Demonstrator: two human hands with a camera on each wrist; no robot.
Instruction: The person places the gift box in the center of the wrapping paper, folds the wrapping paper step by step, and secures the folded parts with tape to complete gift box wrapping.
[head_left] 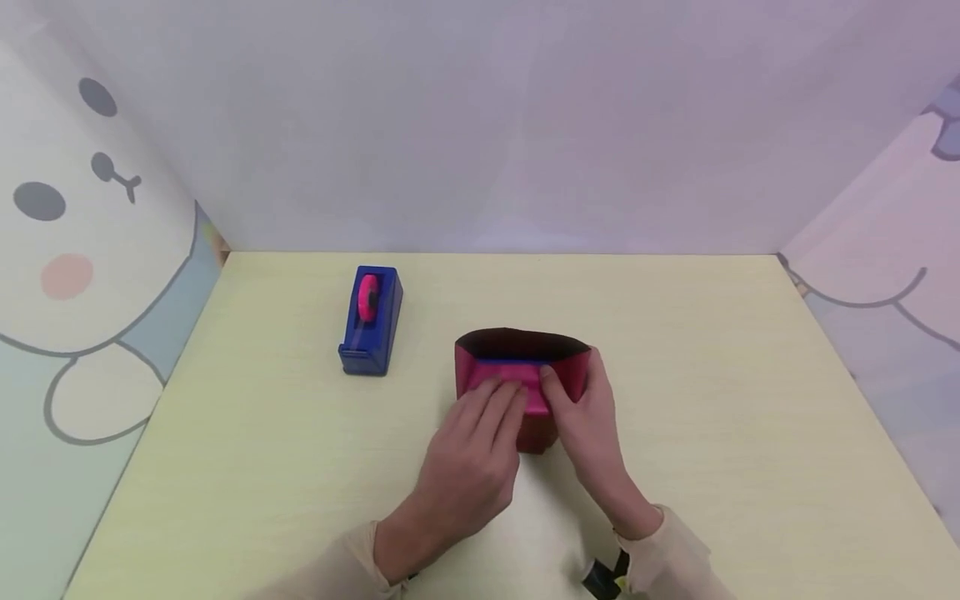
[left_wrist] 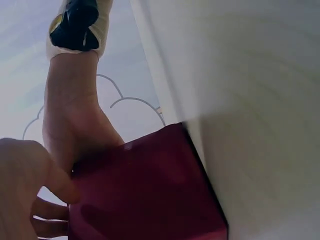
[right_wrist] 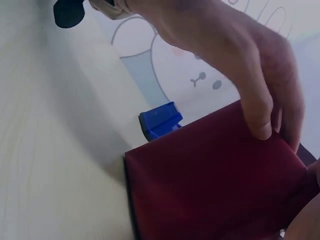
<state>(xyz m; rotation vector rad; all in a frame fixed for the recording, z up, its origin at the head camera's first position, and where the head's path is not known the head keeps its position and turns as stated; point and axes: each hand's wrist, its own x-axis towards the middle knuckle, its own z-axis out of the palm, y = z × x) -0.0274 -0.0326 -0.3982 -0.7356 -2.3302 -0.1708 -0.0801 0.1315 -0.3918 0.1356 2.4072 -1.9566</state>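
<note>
A dark red, box-shaped bag [head_left: 536, 435] stands upright on the table, its dark mouth open toward the back. A brighter pink panel [head_left: 534, 403] with a thin blue upper edge lies along the front of the mouth. My left hand [head_left: 468, 471] pinches the front rim. Its thumb is on the outer face [right_wrist: 200, 175] and its fingers reach over the edge, as the right wrist view shows. My right hand [head_left: 596, 437] grips the right side, thumb on the pink panel and fingers hidden behind. In the left wrist view the bag's smooth face [left_wrist: 145, 190] shows.
A blue tape dispenser [head_left: 384, 333] with a pink tape roll [head_left: 367, 297] stands left of the bag, further back. The pale wooden table [head_left: 697, 375] ends at a white back wall [head_left: 510, 125]. Side panels carry cartoon prints [head_left: 97, 250]. A black wrist device [head_left: 600, 579] sits by the right sleeve.
</note>
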